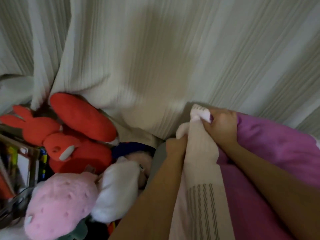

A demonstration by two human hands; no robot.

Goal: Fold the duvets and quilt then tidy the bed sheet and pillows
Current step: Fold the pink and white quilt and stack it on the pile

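you grip the top edge of the pale pink duvet [200, 163] in both fists, left hand [176, 144] and right hand [222, 125], near the curtain [155, 49], apparently mid-fold; next you likely need matched corners, clear of the plush toys [72, 132].

Two hands: the left hand [176, 141] and the right hand [220, 125]. One pink-and-purple duvet [270, 153]. Red plush toys [81, 116], at least two; the pile is blurred. One pink strawberry plush [60, 205]. One white plush [117, 187]. One curtain [155, 49].
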